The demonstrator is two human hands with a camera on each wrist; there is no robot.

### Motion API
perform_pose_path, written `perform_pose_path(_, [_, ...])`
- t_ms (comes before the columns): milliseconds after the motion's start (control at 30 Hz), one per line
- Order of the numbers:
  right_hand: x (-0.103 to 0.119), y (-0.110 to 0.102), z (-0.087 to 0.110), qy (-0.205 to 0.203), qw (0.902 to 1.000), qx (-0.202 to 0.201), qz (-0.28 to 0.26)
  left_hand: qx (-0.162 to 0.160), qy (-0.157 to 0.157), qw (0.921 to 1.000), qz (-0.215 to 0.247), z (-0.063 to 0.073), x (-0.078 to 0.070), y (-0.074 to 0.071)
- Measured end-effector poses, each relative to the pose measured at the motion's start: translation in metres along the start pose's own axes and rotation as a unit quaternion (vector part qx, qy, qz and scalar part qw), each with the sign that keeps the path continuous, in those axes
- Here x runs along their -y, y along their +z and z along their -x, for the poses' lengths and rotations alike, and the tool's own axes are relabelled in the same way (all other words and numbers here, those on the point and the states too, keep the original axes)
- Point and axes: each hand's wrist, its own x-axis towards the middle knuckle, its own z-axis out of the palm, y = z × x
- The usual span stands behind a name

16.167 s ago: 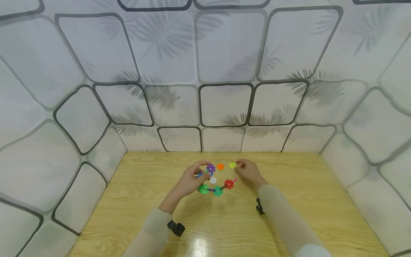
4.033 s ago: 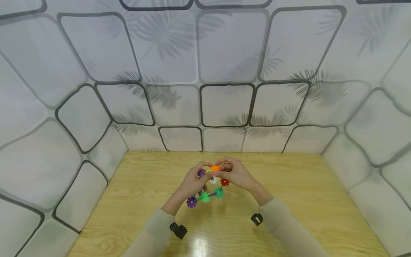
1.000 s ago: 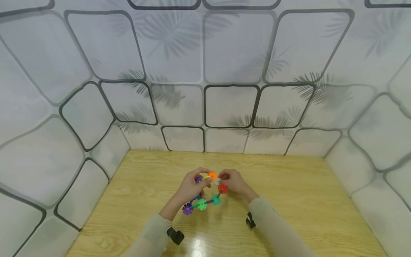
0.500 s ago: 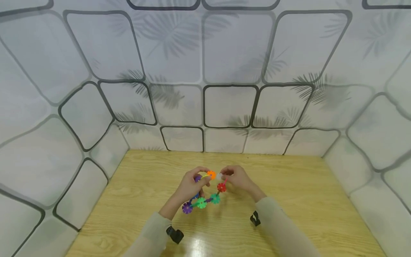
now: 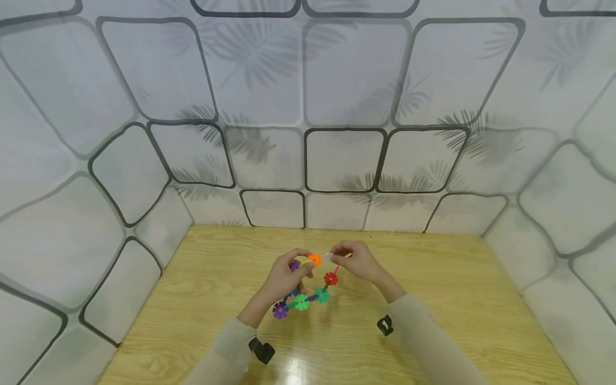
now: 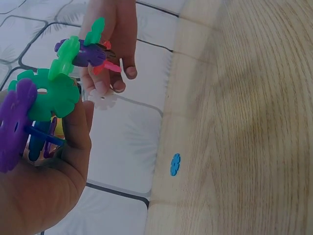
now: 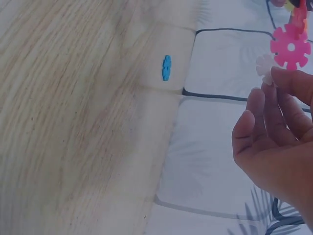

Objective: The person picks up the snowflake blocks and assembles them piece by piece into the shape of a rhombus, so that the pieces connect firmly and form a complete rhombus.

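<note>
A curved chain of interlocking snowflake discs hangs from my left hand (image 5: 285, 272), which pinches it near the orange disc (image 5: 315, 260) at one end. A purple disc (image 5: 280, 309), a light green disc (image 5: 301, 301), a teal disc (image 5: 322, 295) and a red disc (image 5: 330, 278) follow along it. At the other end is a pink disc (image 7: 290, 46). My right hand (image 5: 358, 260) pinches a white disc (image 7: 265, 67) between thumb and finger, just right of the orange one and apart from it. My left fingers partly hide blue and purple discs.
A loose blue disc (image 6: 175, 164) lies on the wooden table (image 5: 433, 321) near its back edge, seen in both wrist views. Patterned cloth walls (image 5: 337, 160) stand at the back and on both sides.
The orange and yellow discs, loose on the table at first, are now on the chain. My right hand has picked up the white disc from the table and raised it beside the orange one.
</note>
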Motion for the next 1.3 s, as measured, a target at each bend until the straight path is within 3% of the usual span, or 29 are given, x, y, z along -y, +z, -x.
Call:
perform_pose_path(733, [0.019,-0.008,0.004,-0.019,0.9992,0.01,-0.035,-0.008,-0.006,1.0,0.0,0.0,-0.003,0.001])
perform_pose_path(1300, [0.026,-0.01,0.003,-0.034,0.9988,0.021,-0.027,-0.008,-0.007,0.9999,0.002,-0.002,-0.002,0.0])
